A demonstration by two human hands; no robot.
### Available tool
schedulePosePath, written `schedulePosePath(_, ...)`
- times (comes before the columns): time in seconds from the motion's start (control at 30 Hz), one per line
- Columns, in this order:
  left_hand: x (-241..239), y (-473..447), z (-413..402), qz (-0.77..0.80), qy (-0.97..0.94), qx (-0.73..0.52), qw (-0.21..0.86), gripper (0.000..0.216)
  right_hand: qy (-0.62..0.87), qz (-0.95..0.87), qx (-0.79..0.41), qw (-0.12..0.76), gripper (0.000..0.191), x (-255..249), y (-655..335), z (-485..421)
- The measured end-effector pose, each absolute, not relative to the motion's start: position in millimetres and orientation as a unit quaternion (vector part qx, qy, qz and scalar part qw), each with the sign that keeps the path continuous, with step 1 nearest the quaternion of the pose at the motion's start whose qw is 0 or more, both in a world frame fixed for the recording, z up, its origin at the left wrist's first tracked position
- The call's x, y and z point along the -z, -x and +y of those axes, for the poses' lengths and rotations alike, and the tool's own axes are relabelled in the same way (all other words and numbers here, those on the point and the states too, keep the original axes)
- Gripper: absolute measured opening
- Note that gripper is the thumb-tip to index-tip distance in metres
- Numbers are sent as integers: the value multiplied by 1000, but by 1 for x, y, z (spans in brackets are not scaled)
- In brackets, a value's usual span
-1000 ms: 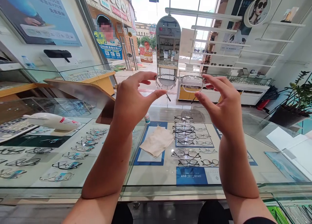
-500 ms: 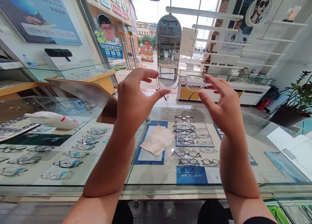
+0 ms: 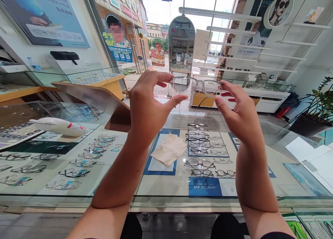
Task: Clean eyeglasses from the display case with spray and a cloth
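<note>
A pair of clear-framed eyeglasses (image 3: 197, 85) is held up above the glass counter, lenses facing me. My left hand (image 3: 153, 102) grips its left outer edge with the fingertips, thumb stretched out below the left lens. At the right outer edge, my right hand (image 3: 235, 109) pinches the frame between fingers and thumb. One dark temple tip shows under the lenses. Below, a cream cloth (image 3: 169, 150) lies on a blue-edged white sheet (image 3: 161, 169). Beside it, several eyeglasses (image 3: 199, 140) sit in rows in the display case.
The glass counter (image 3: 156, 200) spans the front. On the left are a white rocket-shaped ornament (image 3: 59, 127) and more eyeglasses (image 3: 74, 172). A blue and white card (image 3: 204, 186) lies near the front edge. An arched mirror (image 3: 181, 41) stands beyond, with a potted plant (image 3: 314, 111) at right.
The eyeglasses have turned slightly and shifted a little to the right. My left hand has moved right with them; my right hand keeps nearly the same place.
</note>
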State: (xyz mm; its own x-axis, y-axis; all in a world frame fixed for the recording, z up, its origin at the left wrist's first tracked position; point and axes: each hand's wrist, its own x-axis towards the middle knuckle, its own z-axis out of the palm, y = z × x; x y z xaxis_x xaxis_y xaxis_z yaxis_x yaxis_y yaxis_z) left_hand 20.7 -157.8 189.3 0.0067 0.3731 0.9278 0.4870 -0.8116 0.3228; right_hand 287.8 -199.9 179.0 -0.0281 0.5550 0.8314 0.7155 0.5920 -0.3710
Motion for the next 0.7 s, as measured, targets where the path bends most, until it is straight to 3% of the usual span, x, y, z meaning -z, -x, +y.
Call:
schedulePosePath(0.37, -188, -23, -159, -290, 709, 641, 40, 51, 435, -721, 66, 535, 52, -177, -291, -196)
schedulePosePath(0.7, -189, -15, -146, -278, 719, 637, 6, 59, 391, -706, 129, 576, 46, -183, -283, -201)
